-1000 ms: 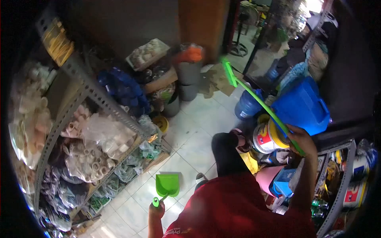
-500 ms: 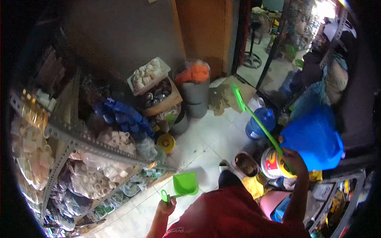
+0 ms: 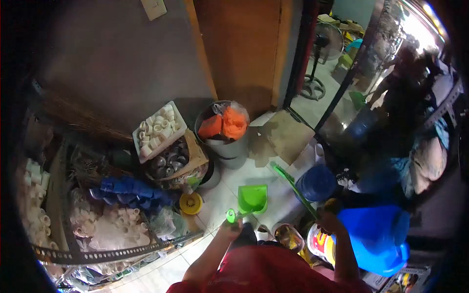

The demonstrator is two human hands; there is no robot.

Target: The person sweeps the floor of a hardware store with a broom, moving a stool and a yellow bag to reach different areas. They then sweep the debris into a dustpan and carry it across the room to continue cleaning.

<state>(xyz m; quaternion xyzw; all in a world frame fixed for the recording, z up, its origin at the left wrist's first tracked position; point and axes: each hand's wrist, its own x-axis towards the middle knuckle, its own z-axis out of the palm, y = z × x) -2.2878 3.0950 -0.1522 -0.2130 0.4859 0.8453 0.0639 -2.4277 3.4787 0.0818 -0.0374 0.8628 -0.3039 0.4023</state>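
Observation:
My left hand (image 3: 230,228) is closed around the handle of a green dustpan (image 3: 253,199), whose wide pan reaches forward over the pale floor tiles. On the other side, my right hand (image 3: 330,223) grips a green broom (image 3: 302,196) by its handle. The broom slants forward and left, its far end near a flattened cardboard piece. Below my right hand is a white bucket with a red and yellow label (image 3: 320,243); a big blue plastic container (image 3: 373,234) lies just right of it.
A blue water jug (image 3: 316,183) stands beside the broom. Ahead are a grey bin (image 3: 232,152) with orange contents and a white tray of pipe fittings (image 3: 139,144). At left, a metal shelf edge (image 3: 122,255) borders bagged fittings. A glass door and a stand fan (image 3: 317,53) are further off.
My view has shifted, showing more of the doorway. The dustpan has moved forward, and the broom's far end sits lower in view. Both hands keep their holds.

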